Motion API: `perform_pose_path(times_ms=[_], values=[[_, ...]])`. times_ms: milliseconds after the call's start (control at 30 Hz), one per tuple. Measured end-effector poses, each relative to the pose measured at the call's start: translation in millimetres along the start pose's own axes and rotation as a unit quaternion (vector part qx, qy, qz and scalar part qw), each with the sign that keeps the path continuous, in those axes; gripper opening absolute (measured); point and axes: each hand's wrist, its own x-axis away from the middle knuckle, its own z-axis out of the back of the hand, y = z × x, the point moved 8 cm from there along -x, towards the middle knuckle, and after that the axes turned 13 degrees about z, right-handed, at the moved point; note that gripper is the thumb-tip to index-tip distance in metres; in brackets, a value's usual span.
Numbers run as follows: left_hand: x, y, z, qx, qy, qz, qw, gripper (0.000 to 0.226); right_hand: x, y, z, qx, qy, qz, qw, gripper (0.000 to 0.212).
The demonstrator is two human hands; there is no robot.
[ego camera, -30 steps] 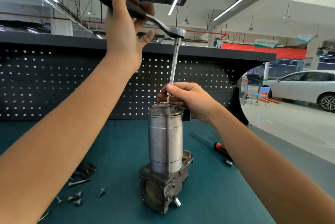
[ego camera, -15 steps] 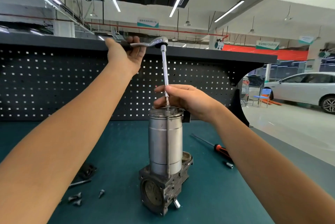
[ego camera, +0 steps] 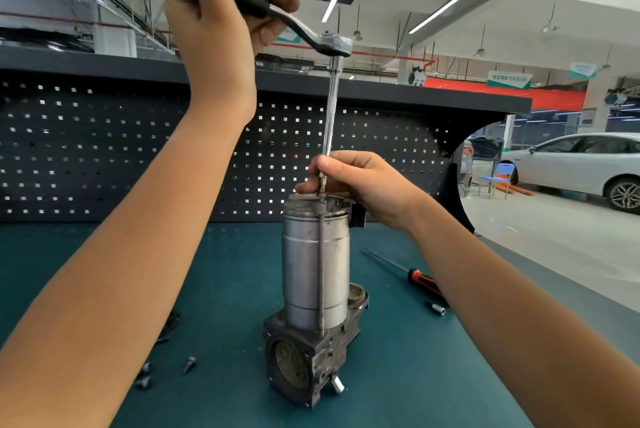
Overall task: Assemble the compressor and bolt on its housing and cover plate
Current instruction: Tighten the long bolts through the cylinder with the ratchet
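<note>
Compressor [ego camera: 304,271], upright at the centre of a teal bench mat [ego camera: 225,289]: smooth steel cylinder on a rough cast base block, thin long bolt [ego camera: 321,271] down its side. Chrome ratchet [ego camera: 332,43] with slim extension bar [ego camera: 330,109] stands on the cylinder's top rim; left hand [ego camera: 214,29] wrapped round the black handle, right hand [ego camera: 363,185] pinching the bar's lower end. Small loose bolts [ego camera: 189,363] lie left of the base, a red-handled screwdriver [ego camera: 420,280] lies right.

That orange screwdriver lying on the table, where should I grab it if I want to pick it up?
Grab the screwdriver by its fat orange-and-black handle, probably from above, with your fingers across it. It lies flat on the green mat, so there's no way under it, and the thin metal shaft pointing toward the pegboard is harder to hold.
</note>
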Motion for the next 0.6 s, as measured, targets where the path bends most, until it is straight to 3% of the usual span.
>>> perform_pose_path(times_ms=[167, 300, 367, 433, 467, 533, 600], values=[[-12.5, -50.7, 20.4, 0.167, 0.085, 0.200, 0.962, 0.036, 0.0, 1.7, -8.8, 0.001, -0.063, -0.040, 0.997, 0.025], [-11.8, -63.2, 24.3, 0.183, 0.110, 0.240, 0.947, 0.034, -1.1, 1.0, -7.4, -0.020, -0.040, -0.030, 0.999, 0.024], [-7.9, -50.6, 19.5, 0.106, 0.087, 0.190, 0.972, 0.030, -1.4, 1.8, -4.6, 0.000, -0.029, -0.018, 0.999, 0.025], [-2.9, -19.3, 6.9, -0.015, 0.047, 0.054, 0.997, 0.025, -3.1, 1.7, -2.1, 0.036, -0.024, -0.006, 0.999, 0.027], [2.8, -0.4, -5.0, -0.090, 0.013, -0.038, 0.995, 0.021, -3.2, 1.6, -2.1, 0.047, -0.024, -0.004, 0.999, 0.027], [18.5, 25.1, -33.2, -0.210, -0.063, -0.194, 0.956, 0.013, -2.9, 0.6, -3.1, 0.054, -0.024, 0.003, 0.998, 0.026], [23.1, 28.0, -42.8, -0.231, -0.080, -0.230, 0.942, 0.017, -1.9, -0.4, -3.8, 0.039, -0.022, 0.001, 0.999, 0.024]])
